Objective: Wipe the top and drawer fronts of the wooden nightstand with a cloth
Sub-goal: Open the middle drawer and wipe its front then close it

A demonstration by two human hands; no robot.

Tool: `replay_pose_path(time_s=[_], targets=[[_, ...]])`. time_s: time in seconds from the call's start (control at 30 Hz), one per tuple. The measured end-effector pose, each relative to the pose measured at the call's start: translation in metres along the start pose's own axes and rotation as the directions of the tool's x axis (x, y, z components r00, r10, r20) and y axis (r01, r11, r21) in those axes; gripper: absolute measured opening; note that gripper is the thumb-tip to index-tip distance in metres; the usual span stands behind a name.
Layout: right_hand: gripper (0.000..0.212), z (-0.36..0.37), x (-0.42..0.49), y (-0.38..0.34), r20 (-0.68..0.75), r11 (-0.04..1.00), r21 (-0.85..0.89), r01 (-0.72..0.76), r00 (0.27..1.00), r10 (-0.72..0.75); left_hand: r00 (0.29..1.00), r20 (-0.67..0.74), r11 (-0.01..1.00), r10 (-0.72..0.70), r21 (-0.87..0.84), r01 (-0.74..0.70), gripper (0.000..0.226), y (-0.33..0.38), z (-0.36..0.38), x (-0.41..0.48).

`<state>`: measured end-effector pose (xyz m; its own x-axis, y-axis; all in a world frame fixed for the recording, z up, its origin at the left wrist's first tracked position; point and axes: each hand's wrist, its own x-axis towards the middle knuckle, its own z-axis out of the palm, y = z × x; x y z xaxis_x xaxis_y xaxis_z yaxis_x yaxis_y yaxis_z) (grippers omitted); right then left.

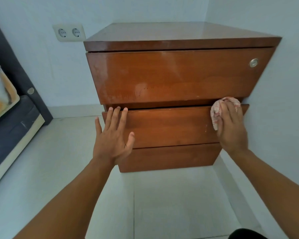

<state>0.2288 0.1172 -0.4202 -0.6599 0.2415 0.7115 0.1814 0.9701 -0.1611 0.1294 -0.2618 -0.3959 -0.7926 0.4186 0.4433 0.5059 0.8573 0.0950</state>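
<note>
Running left to right: bed (10, 133) edge and double wall socket (69, 32); left hand (113, 137) flat, fingers straight and spread, pressed on the left end of the middle drawer front (171, 126) of the wooden nightstand (179, 34); right hand (231, 130) curled round a bunched red-and-white cloth (217, 109), held against that drawer's upper right corner; round lock (253, 62) on the top drawer front (162, 75) above.

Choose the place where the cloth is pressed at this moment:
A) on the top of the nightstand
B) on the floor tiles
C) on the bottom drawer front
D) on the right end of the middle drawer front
D: the right hand holds the bunched cloth against the right end of the middle drawer front, while the left hand lies flat at its left end.
</note>
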Motion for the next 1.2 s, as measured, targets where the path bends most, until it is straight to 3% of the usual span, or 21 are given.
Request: replay_pose_path(time_s=[0.13,0.27,0.37,0.5,0.57,0.63,0.77,1.07,1.2], targets=[[0.046,-0.006,0.004,0.025,-0.054,0.989,0.102,-0.106,0.992,0.112,1.0,-0.01,1.0,-0.011,0.006,0.011,0.079,0.003,0.001,0.001],[0.046,-0.003,-0.004,-0.001,-0.237,0.92,0.327,-0.214,0.924,0.299,0.998,-0.05,1.0,-0.026,-0.013,0.025,0.078,0.004,0.007,0.002],[0.046,0.011,-0.026,-0.079,-0.336,0.928,0.373,-0.017,0.93,0.152,0.994,-0.095,0.998,-0.06,-0.04,0.056,0.075,0.008,0.011,0.002],[0.065,0.064,-0.05,-0.187,-0.184,0.893,0.364,0.266,0.96,-0.211,0.983,-0.173,0.996,-0.062,-0.074,0.05,0.073,0.008,0.017,0.002],[0.06,0.099,-0.052,-0.219,-0.085,0.906,0.282,0.316,0.949,-0.304,0.975,-0.215,0.997,-0.054,-0.07,0.04,0.072,0.006,0.02,0.003],[0.058,0.121,-0.05,-0.234,-0.006,0.947,0.218,0.236,0.971,-0.241,0.969,-0.24,0.998,-0.051,-0.054,0.039,0.071,0.003,0.025,0.005],[0.066,0.139,-0.048,-0.216,0.025,0.953,0.133,0.274,0.96,-0.279,0.958,-0.281,0.997,-0.066,-0.057,0.052,0.07,0.004,0.035,0.008],[0.08,0.133,-0.052,-0.099,-0.038,0.978,0.121,0.167,0.986,-0.164,0.96,-0.27,0.997,-0.076,-0.053,0.064,0.07,0.006,0.034,0.009],[0.081,0.118,-0.056,-0.045,-0.014,0.998,0.057,0.028,1.0,-0.027,0.959,-0.268,0.995,-0.089,-0.058,0.076,0.071,0.01,0.036,0.009]])
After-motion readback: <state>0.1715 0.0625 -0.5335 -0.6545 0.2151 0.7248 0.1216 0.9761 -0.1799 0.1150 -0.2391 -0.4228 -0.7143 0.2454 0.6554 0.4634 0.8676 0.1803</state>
